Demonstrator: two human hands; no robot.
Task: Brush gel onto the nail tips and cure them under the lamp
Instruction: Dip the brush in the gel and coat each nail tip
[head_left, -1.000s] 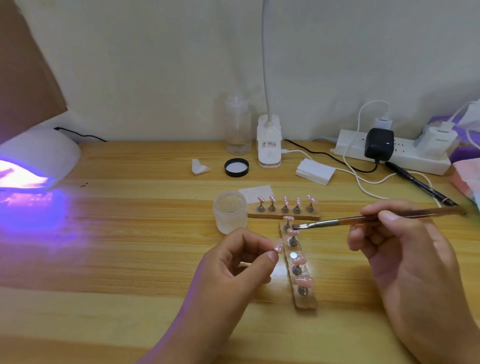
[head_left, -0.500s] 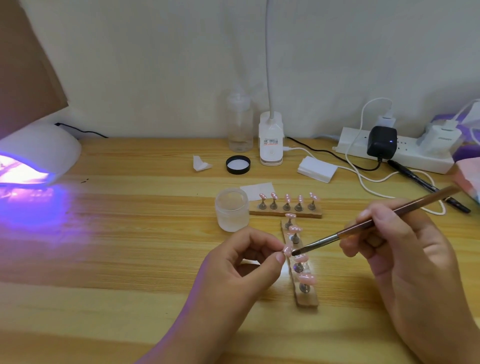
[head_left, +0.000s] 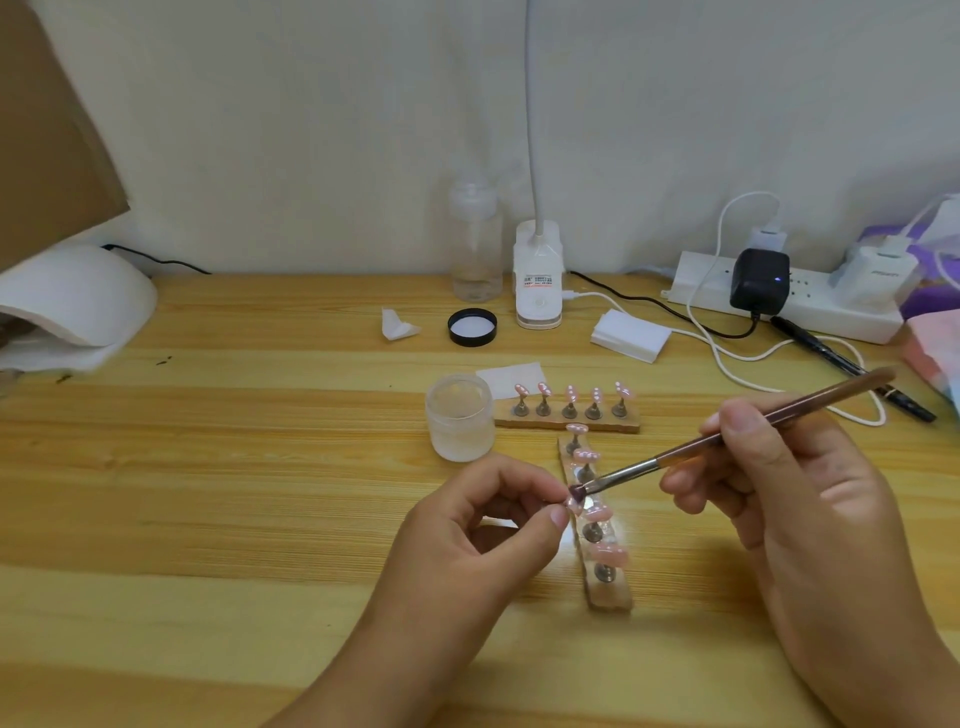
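My left hand (head_left: 483, 525) pinches a small pink nail tip (head_left: 573, 503) between thumb and forefinger, just left of a wooden holder strip (head_left: 608, 597) that carries more pink tips on metal pegs. My right hand (head_left: 779, 483) grips a brown-handled brush (head_left: 737, 434); its bristles touch the held tip. A second strip (head_left: 566, 421) with several tips lies crosswise behind. An open frosted gel jar (head_left: 459, 423) stands left of that strip. The white curing lamp (head_left: 78, 296) sits at the far left, with no glow showing.
A black jar lid (head_left: 471, 327), a clear pump bottle (head_left: 475, 244), a white desk-lamp base (head_left: 538, 280), white pads (head_left: 629, 335) and a folded scrap (head_left: 397, 326) line the back. A power strip (head_left: 789, 299), cables and a black pen (head_left: 852, 366) occupy the back right. Brown cardboard (head_left: 47, 130) leans at the left.
The brush tip has come down and left from above the strip onto the nail tip in my left hand. The lamp's purple glow has gone out.
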